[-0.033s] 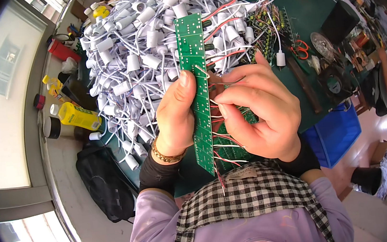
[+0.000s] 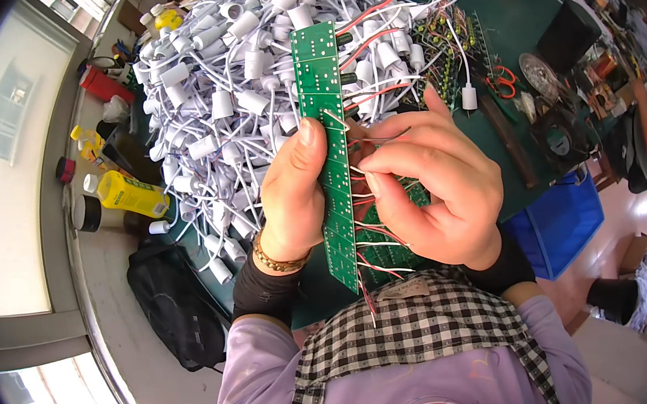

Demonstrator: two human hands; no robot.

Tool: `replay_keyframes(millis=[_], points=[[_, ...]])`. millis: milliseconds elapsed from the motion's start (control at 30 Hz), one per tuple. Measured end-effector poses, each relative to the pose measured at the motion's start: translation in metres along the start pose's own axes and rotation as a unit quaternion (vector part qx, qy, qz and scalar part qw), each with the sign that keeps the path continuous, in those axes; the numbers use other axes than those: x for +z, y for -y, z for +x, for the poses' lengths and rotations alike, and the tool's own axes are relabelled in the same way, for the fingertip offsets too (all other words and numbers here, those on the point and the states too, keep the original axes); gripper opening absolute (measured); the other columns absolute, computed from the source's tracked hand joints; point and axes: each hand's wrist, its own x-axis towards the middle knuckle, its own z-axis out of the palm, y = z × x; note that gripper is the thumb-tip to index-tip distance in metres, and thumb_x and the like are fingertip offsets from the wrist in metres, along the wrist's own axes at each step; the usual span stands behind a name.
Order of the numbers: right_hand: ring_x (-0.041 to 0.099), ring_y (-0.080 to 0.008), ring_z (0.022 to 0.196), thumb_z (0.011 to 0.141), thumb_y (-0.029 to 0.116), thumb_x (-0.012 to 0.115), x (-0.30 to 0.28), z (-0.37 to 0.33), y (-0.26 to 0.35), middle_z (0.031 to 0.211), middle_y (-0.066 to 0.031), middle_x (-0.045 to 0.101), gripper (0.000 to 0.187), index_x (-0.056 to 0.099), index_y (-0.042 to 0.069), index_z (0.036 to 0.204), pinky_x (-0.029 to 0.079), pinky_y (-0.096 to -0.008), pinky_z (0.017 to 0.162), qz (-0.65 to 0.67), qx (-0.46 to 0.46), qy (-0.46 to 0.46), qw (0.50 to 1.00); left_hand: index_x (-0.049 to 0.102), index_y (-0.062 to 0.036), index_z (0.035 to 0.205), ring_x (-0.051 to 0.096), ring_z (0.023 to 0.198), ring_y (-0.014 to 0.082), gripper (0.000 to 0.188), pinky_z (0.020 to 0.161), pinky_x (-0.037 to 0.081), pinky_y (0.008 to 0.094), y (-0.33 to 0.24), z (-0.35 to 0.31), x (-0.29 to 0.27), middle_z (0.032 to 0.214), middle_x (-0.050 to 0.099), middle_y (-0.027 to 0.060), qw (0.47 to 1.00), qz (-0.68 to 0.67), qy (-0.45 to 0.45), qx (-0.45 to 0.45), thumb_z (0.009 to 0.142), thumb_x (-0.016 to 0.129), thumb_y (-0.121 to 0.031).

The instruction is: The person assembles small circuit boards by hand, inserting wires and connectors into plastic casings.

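Observation:
A long strip of green circuit boards [image 2: 318, 65] stands up in front of me, gripped by my left hand [image 2: 290, 194] with the thumb on its face. Red, white and dark wires [image 2: 376, 92] stick out from the strip's right side. Close to its middle, my right hand [image 2: 438, 180] pinches a thin white wire [image 2: 358, 170] between thumb and forefinger. A loose dark wire end [image 2: 392, 137] passes over the right fingers. One white wire end lies across the board's face just above the left thumb. Part of the right fingers is hidden behind the board.
Beyond my hands lies a big heap of white cylindrical lamp holders with cords [image 2: 223, 105]. More green boards [image 2: 390, 254] rest under my right hand. Orange-handled scissors [image 2: 503, 81] lie at the right, above a blue bin [image 2: 557, 226]. Yellow bottles [image 2: 133, 195] and a black bag [image 2: 175, 305] are at left.

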Motion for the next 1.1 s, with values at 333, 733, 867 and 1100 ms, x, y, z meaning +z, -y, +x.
replay_keyframes(millis=[333,733,867,1100], points=[[0.058,-0.0272,0.078,0.065,-0.003,0.069,0.002,0.001,0.001,0.076,-0.0078,0.06,0.021,0.066,0.001,0.085,0.046,-0.0383,0.075,0.036,-0.005,-0.018,0.999,0.056,0.0051,0.1,0.058,0.075,0.0139,0.056,0.069,0.047,0.0245,-0.006,-0.002,0.003,0.087,0.061,0.0117,0.999,0.008,-0.001,-0.037,0.095,0.035,-0.046],[0.057,-0.0269,0.078,0.069,-0.003,0.067,-0.002,-0.002,0.0,0.076,-0.0115,0.058,0.013,0.063,-0.002,0.081,0.044,-0.0362,0.071,0.097,-0.002,-0.001,0.995,0.054,0.0038,0.099,0.055,0.068,0.0111,0.05,0.062,0.044,0.0233,0.0,-0.006,0.0,0.08,0.059,0.0092,0.984,-0.145,0.084,-0.052,0.097,0.032,-0.041],[0.058,-0.0248,0.072,0.066,-0.003,0.067,0.0,-0.004,0.0,0.073,-0.0078,0.055,0.014,0.062,0.002,0.079,0.044,-0.0347,0.065,0.107,0.008,-0.024,0.994,0.053,0.0029,0.099,0.054,0.068,0.0105,0.05,0.062,0.044,0.0226,0.001,-0.007,0.004,0.078,0.058,0.008,0.984,-0.144,0.087,-0.055,0.097,0.032,-0.043],[0.058,-0.0225,0.069,0.064,-0.003,0.068,-0.002,-0.005,0.002,0.069,-0.0063,0.056,0.015,0.062,0.003,0.076,0.045,-0.0347,0.066,0.103,0.036,-0.021,0.994,0.053,0.0018,0.097,0.053,0.068,0.0101,0.052,0.062,0.043,0.0227,0.001,-0.01,0.016,0.079,0.058,0.0069,0.994,-0.086,0.023,-0.06,0.097,0.03,-0.045]])
